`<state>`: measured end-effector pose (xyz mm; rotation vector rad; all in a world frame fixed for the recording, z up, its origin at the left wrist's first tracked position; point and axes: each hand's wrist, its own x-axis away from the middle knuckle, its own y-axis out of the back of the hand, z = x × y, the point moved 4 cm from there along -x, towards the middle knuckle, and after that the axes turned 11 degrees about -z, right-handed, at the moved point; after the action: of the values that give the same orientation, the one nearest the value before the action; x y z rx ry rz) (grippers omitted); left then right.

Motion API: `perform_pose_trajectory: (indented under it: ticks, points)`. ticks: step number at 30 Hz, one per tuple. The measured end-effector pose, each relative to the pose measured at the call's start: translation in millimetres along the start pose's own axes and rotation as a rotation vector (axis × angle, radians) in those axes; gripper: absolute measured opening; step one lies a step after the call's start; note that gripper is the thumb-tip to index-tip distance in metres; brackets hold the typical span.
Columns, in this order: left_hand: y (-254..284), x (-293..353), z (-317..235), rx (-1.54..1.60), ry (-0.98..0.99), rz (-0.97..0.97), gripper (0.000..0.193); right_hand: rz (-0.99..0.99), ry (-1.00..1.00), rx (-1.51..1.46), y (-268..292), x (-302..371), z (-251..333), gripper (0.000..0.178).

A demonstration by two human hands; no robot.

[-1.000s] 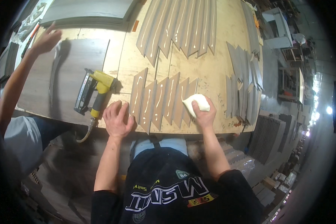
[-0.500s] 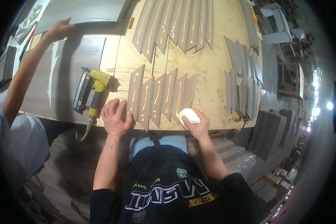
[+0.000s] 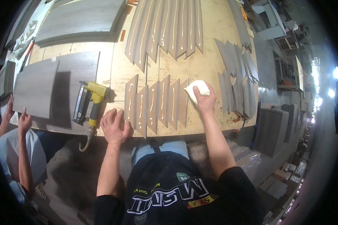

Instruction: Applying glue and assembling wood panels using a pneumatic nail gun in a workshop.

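My right hand (image 3: 205, 98) is closed around a white, rounded glue squeeze bottle (image 3: 199, 87). Its pointed tip is at the far end of the rightmost strip in a row of short, slanted brown strips (image 3: 153, 108). Beads of white glue run along these strips. Fingers apart, my left hand (image 3: 114, 125) rests at the table's near edge beside the leftmost strip; whether it touches the strip I cannot tell. Left of that hand lies a yellow and black nail gun (image 3: 91, 101) with a hose fitting at its lower end.
Longer glue-lined strips (image 3: 163, 30) lie farther back on the wooden table (image 3: 204, 69). Loose grey strips (image 3: 234, 75) are piled at the right edge. A co-worker's hands (image 3: 24, 120) touch a grey panel (image 3: 37, 86) at left; stacked grey panels (image 3: 82, 18) sit behind it.
My right hand has moved the glue bottle away from me, from the rightmost strip's near end to its far end. The co-worker's arm has drawn back to the grey panel's near edge.
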<state>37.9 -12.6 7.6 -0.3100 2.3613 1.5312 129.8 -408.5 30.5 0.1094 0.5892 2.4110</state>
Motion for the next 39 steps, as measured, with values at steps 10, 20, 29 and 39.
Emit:
perform_pose_trajectory:
  ticks: [10, 20, 29, 39]
  points:
    - [1.8, -1.1, -1.6, 0.011, -0.007, -0.028, 0.052, 0.039, -0.004, 0.040, 25.1, 35.6, 10.1, 0.043]
    - [-2.2, 4.1, 3.5, 0.001, 0.017, -0.017, 0.054, 0.142, -0.002, 0.157, 59.5, 98.1, 7.2, 0.037]
    - [-10.7, 6.2, 7.4, 0.006, -0.044, -0.022, 0.056, 0.067, -0.180, -0.099, 91.9, 87.2, -19.9, 0.040]
    - [-8.8, 11.7, 2.4, 0.015, -0.023, -0.086, 0.056, 0.357, -1.019, -1.591, 161.2, 84.5, 34.7, 0.050]
